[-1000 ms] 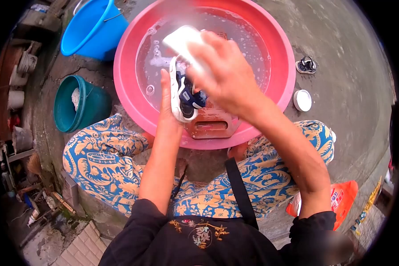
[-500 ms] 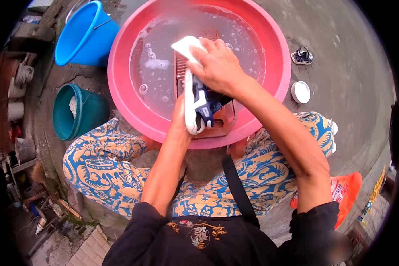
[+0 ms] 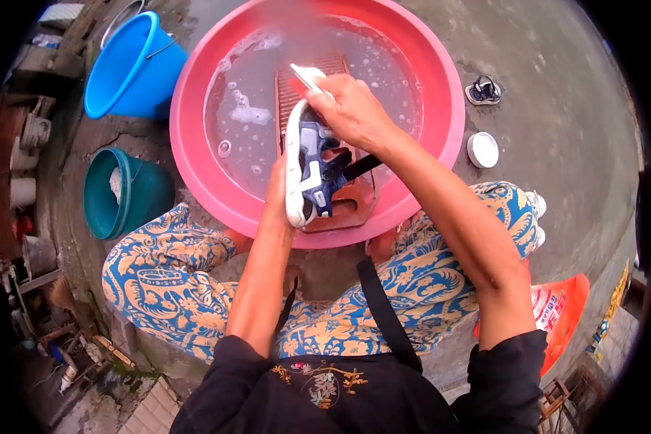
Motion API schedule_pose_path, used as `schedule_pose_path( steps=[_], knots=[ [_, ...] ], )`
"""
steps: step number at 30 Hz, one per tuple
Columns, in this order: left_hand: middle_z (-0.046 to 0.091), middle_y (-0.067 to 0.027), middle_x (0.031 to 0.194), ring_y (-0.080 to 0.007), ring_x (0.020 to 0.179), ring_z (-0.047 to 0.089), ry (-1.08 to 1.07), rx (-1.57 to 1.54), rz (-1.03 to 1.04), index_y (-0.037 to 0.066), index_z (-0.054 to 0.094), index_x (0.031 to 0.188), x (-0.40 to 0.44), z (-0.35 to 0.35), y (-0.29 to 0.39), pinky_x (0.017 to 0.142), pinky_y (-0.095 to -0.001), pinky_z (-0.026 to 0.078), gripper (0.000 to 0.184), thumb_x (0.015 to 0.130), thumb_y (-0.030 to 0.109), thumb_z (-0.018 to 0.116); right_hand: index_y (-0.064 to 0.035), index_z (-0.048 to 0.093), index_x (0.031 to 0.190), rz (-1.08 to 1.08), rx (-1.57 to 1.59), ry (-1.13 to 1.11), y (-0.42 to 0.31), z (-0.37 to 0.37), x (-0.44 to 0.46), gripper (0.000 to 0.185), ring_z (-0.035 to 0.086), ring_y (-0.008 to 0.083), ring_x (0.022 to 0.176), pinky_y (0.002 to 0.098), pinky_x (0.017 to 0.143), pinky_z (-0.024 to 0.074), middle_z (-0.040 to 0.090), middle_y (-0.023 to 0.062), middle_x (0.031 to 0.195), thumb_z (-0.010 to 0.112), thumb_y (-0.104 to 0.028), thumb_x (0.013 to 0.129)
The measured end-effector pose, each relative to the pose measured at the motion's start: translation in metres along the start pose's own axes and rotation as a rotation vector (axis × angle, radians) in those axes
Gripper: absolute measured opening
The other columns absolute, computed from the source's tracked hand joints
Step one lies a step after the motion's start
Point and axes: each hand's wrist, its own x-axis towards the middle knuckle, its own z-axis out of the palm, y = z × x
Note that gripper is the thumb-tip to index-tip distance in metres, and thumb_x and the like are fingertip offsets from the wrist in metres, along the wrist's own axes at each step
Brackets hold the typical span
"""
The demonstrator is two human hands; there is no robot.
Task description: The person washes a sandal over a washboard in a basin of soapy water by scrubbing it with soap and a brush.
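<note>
A navy, grey and white sandal is held on its side over the pink basin, white sole facing left. My left hand supports it from the left along the sole, its fingers mostly hidden behind the shoe. At the sandal's upper end, my right hand is closed around a flat white brush-like piece; no bristles can be made out. A black strap sticks out to the right of the sandal. Beneath lies a brown ridged washboard, partly in cloudy, soapy water.
To the left stand a tilted blue bucket and a green bucket with something whitish inside. On the right, another sandal and a white bowl rest on the concrete. An orange-red bag lies by my right elbow.
The white piece has turned from showing its broad face to nearly edge-on. My right hand has tilted with it, and the sandal shows more of its upper.
</note>
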Motion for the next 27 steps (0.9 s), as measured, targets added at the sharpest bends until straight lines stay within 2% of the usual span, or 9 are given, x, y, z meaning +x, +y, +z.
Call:
schedule_pose_path(
  steps=[2,4,6,8,11,18,20,24,27],
  knots=[
    [0.062,-0.0162,0.106,-0.0266,0.087,0.067,0.068,-0.112,-0.04,0.001,0.047,0.127,-0.01,0.009,0.01,0.068,-0.0348,0.06,0.04,0.097,0.027,0.041,-0.0006,0.063,0.094,-0.156,-0.022,0.2,0.006,0.013,0.0,0.037,0.061,0.031,0.075,0.0388,0.074,0.0463,0.064,0.0164,0.079,0.048,-0.035,0.088],
    [0.063,-0.0162,0.104,-0.0273,0.085,0.067,0.019,-0.099,-0.001,0.002,0.047,0.127,0.001,-0.009,0.006,0.067,-0.0359,0.06,0.048,0.096,0.039,0.041,-0.0029,0.064,0.1,0.126,0.126,-0.052,0.016,0.008,0.007,0.04,0.06,0.0246,0.076,0.0355,0.072,0.0462,0.064,0.0127,0.079,0.048,-0.038,0.089],
    [0.062,-0.0187,0.105,-0.0289,0.084,0.067,-0.307,-0.353,0.001,0.002,0.046,0.128,-0.003,-0.016,0.01,0.066,-0.038,0.061,0.063,0.093,0.054,0.039,-0.0078,0.064,0.11,0.131,0.148,-0.03,0.025,0.013,0.004,0.04,0.06,0.0185,0.077,0.0325,0.073,0.0464,0.064,0.0096,0.081,0.048,-0.038,0.09],
    [0.061,-0.0278,0.107,-0.0293,0.078,0.067,-0.332,-0.402,0.022,0.0,0.043,0.132,-0.007,-0.013,0.012,0.065,-0.036,0.06,0.084,0.085,0.07,0.039,-0.0058,0.06,0.115,0.218,0.337,-0.048,0.017,0.008,-0.002,0.048,0.063,0.0346,0.09,0.0435,0.084,0.0466,0.066,0.0196,0.1,0.048,-0.044,0.088],
    [0.053,-0.0314,0.119,-0.0347,0.093,0.064,-0.375,-0.421,0.073,-0.002,0.036,0.137,-0.008,-0.019,0.014,0.073,-0.0404,0.058,0.084,0.086,0.064,0.046,-0.0038,0.06,0.118,0.313,0.446,-0.007,0.018,0.007,-0.002,0.041,0.059,0.0156,0.083,0.029,0.077,0.0458,0.065,0.0081,0.094,0.047,-0.034,0.093],
    [0.047,-0.0326,0.127,-0.0449,0.118,0.049,-0.326,-0.716,0.145,-0.001,0.043,0.133,0.005,-0.056,0.04,0.096,-0.0584,0.042,0.063,0.086,0.039,0.055,-0.0005,0.054,0.118,0.289,0.427,0.21,0.022,-0.005,-0.004,0.041,0.059,0.0124,0.082,0.0279,0.066,0.0477,0.064,0.0072,0.092,0.049,-0.033,0.092],
    [0.05,-0.0279,0.127,-0.0437,0.117,0.05,-0.272,-0.7,0.219,0.003,0.047,0.131,0.007,-0.069,0.046,0.094,-0.0567,0.043,0.059,0.086,0.041,0.055,0.0014,0.056,0.116,0.354,0.266,-0.026,0.01,-0.001,-0.012,0.044,0.063,0.0221,0.089,0.0304,0.081,0.0465,0.065,0.0171,0.096,0.056,-0.031,0.087],
    [0.053,-0.023,0.127,-0.0444,0.118,0.046,-0.238,-0.787,0.303,0.007,0.053,0.127,0.015,-0.109,0.043,0.095,-0.0582,0.039,0.055,0.084,0.042,0.053,-0.0038,0.056,0.108,-0.334,-0.227,0.059,-0.016,0.044,-0.057,0.041,0.051,0.0359,0.098,0.045,0.086,0.0435,0.053,0.0191,0.114,0.062,-0.035,0.081],
    [0.056,-0.0186,0.124,-0.0438,0.117,0.048,-0.103,-0.65,0.357,0.009,0.054,0.125,0.024,-0.112,0.033,0.1,-0.0591,0.037,0.052,0.089,0.044,0.045,-0.0058,0.057,0.108,-0.445,-0.183,0.021,-0.038,0.065,-0.075,0.037,0.05,0.0354,0.096,0.0457,0.083,0.0438,0.053,0.0162,0.116,0.062,-0.03,0.08]
  ],
)
